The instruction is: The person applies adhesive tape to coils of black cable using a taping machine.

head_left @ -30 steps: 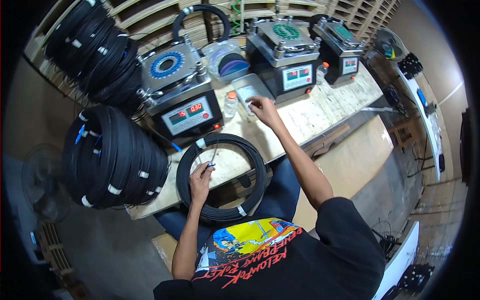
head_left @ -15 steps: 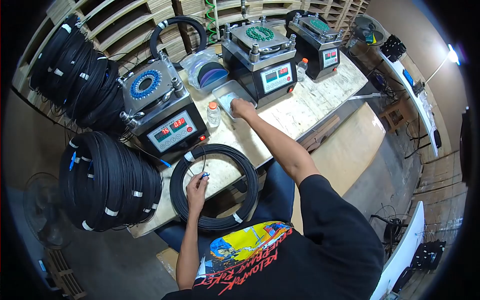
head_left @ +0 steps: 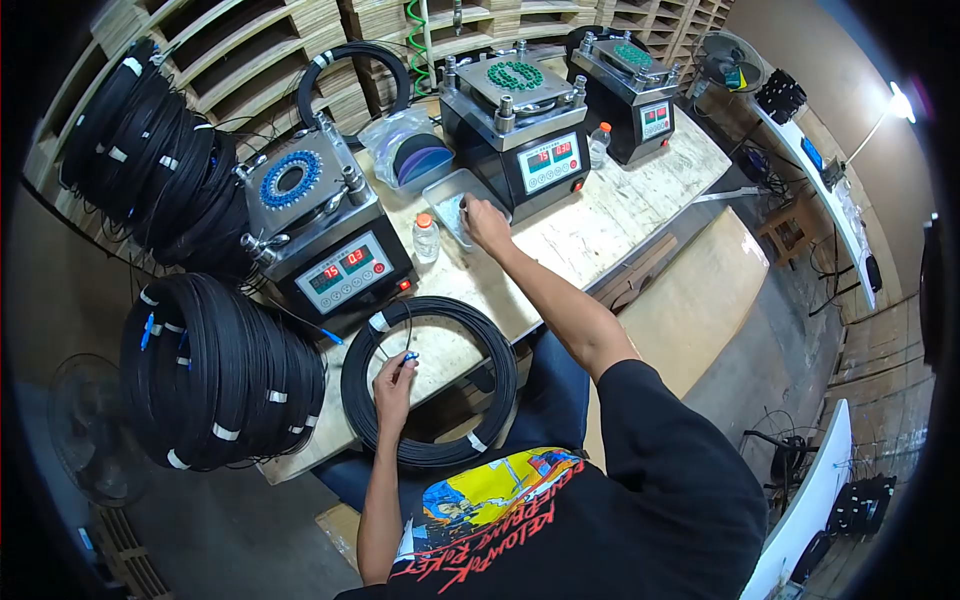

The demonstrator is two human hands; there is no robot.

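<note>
My left hand pinches a small blue fibre connector on a thin black cable, above a coil of black cable that lies over the table's front edge. My right hand reaches into a clear plastic tub that holds small pale pieces. Its fingers are drawn together at the pieces; what is between them, if anything, is hidden. A clear bottle with an orange cap stands just left of the tub.
A polishing machine with a ring of blue connectors stands left, one with green connectors behind the tub, a third farther right. Large black cable coils stack at left. Purple discs in a bag lie behind the bottle.
My right hand stays at the tub, its fingers turned slightly. My left hand keeps the blue connector in nearly the same place. The whole view has shifted a little.
</note>
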